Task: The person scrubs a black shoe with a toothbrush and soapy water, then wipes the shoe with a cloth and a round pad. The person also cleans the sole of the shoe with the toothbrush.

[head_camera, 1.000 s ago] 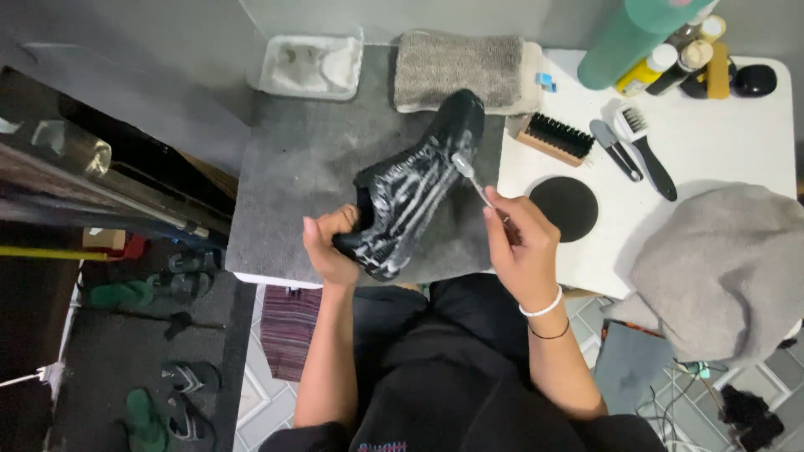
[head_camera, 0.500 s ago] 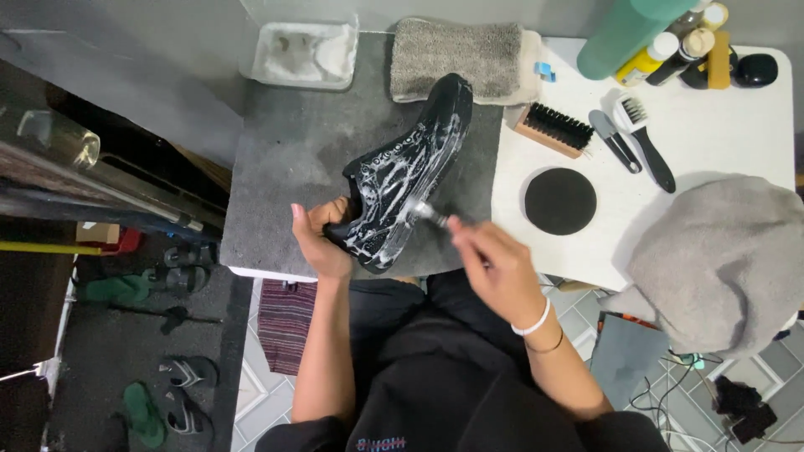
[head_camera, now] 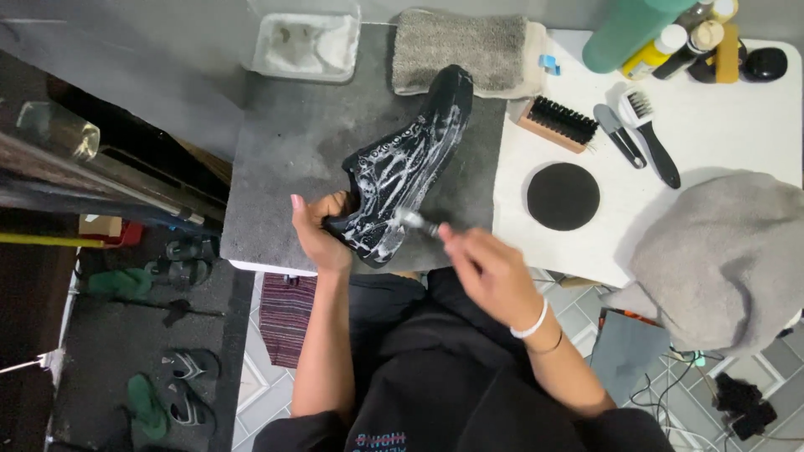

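The left hand (head_camera: pixel 316 230) is gripping the heel end of a black sneaker (head_camera: pixel 402 167), fingers wrapped tight around it, holding it on the dark grey mat (head_camera: pixel 293 151). The shoe is lying diagonally, toe pointing toward a folded grey towel (head_camera: pixel 465 46), its upper streaked with white foam. The right hand (head_camera: pixel 490 268) is closing around a small brush (head_camera: pixel 416 222), its blurred head touching the shoe's side near the heel. A black round pad (head_camera: pixel 563 195) and a wooden bristle brush (head_camera: pixel 557 123) are lying on the white table (head_camera: pixel 737 125) to the right
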